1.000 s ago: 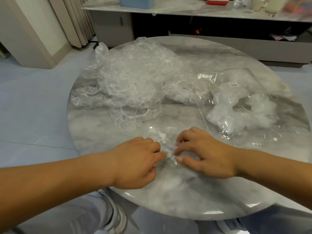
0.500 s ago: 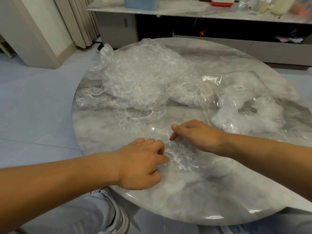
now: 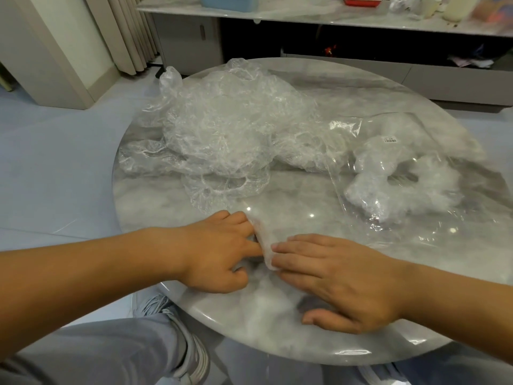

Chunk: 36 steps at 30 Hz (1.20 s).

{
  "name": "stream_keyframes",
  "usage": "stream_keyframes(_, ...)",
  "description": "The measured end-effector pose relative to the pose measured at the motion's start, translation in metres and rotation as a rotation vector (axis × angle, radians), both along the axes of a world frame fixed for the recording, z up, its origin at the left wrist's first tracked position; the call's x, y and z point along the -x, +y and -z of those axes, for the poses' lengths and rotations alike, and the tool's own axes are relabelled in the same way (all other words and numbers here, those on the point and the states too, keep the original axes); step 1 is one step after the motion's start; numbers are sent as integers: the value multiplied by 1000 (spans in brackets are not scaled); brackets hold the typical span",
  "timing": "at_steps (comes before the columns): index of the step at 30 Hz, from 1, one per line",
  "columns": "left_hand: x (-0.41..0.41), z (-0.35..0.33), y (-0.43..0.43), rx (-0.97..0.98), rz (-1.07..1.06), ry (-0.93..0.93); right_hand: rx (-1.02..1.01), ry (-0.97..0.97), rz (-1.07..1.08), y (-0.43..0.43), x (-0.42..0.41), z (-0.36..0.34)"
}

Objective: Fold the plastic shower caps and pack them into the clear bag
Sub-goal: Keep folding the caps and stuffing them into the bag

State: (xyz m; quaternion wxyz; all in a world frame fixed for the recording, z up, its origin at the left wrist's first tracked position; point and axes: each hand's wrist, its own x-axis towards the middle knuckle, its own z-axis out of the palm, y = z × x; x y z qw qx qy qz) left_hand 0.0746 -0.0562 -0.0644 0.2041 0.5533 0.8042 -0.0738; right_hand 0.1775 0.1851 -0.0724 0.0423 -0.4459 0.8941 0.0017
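Clear bag [image 3: 435, 229] holds white packed caps [image 3: 369, 190]. Our right hand [image 3: 347, 282] presses 1 folded cap [image 3: 263, 247], fingers together. Left hand [image 3: 216, 257] fingers curl against it; we cannot tell whether they pinch.

Near centre: folded shower cap [image 3: 264, 245], narrow translucent strip, lying flat. Far left: loose shower caps [image 3: 227, 129], crinkled, heaped together. Right: clear bag [image 3: 433, 223], lying flat, holding packed caps [image 3: 372, 187], bunched, whitish.
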Motion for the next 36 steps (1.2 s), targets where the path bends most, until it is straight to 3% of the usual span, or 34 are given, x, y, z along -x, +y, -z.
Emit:
stream_keyframes(4, 10, -10, -5, -95, 29, -93, -95, -5, 43, 1, -2, 6)
stream_keyframes(6, 13, -16, -9, -250, 2, -115, -56, -64, 87, 2, -2, 9)
stream_keyframes(8, 13, -19, -9, -514, 29, -21, 19, -117, 122, 3, -2, 11)
stream_keyframes(10, 10, -20, -6, -621, 52, 94, 97, -153, 144, 3, -1, 11)
stream_keyframes(13, 5, -8, -1, -392, 140, 193, 120, -166, 167, 3, 2, 10)
stream_keyframes(17, 3, 10, -7, -129, 105, 162, 242, -303, 349, -1, 3, 1)
stream_keyframes(20, 0, 12, -9, -147, 74, 125, 486, -329, 615, -2, 12, -6)
stream_keyframes(22, -1, 13, -7, -170, 69, 113, 509, -455, 755, -5, 23, -11)
stream_keyframes(30, -1, 10, -5, -162, 108, 102, 476, -889, 939, -22, 36, -10)
stream_keyframes(36, 9, -8, 15, -174, 41, 8, 740, -884, 1044, -3, 25, -20)
